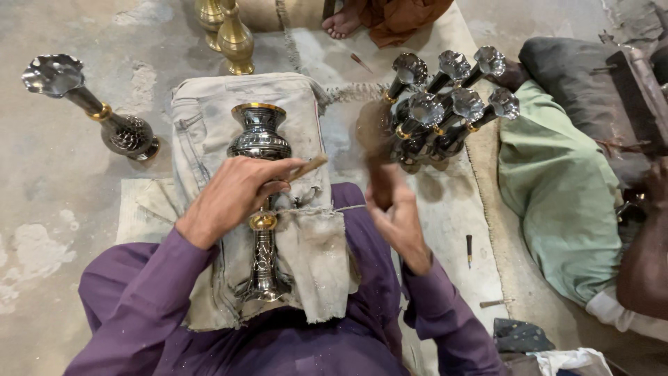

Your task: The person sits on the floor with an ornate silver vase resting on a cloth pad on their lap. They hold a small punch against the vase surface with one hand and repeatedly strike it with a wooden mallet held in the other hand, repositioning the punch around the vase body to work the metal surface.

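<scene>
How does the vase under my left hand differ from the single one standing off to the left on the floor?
The vase on the lap lies lengthwise on a grey cloth, pinned by the left hand; the floor vase rests free on bare concrete, untouched. The lap vase's foot points at the camera; the floor vase shows its flared, scalloped mouth. Both are dark engraved metal with a brass collar.

The vase [259, 202] is glossy dark metal with a brass band, lying on rough, worn cloth [306, 244]. The floor [62, 160] is matt, patchy concrete.
</scene>
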Available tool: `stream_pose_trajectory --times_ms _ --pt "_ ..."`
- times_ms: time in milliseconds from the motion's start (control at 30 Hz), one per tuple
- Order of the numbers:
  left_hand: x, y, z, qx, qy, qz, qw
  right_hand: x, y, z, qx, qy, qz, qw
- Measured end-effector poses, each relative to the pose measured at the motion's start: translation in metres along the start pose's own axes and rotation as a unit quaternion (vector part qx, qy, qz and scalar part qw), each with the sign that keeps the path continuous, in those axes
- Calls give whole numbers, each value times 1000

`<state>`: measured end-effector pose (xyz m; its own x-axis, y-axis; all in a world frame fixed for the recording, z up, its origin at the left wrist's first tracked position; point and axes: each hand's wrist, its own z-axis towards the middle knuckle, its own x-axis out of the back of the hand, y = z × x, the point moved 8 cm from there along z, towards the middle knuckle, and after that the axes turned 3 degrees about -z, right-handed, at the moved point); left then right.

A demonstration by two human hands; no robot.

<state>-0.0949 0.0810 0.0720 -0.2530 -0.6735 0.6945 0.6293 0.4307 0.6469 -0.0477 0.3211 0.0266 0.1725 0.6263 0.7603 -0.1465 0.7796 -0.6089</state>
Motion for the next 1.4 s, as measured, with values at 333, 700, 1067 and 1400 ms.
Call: stream_pose_trajectory --times_ms 333,700,1067,1400 --pt "13 -5 -17 13 19 -69 997 -32 7 -51 -54 55 51 996" --pt "-57 -36 -138 261 353 -525 729 -67 -102 -108 70 -232 230 942" --pt "-63 -34 -175 188 437 -478 738 -74 -146 -142 216 -152 30 964" --pt "-34 -54 -161 219 357 -428 801 -50 -139 -106 171 -174 175 954"
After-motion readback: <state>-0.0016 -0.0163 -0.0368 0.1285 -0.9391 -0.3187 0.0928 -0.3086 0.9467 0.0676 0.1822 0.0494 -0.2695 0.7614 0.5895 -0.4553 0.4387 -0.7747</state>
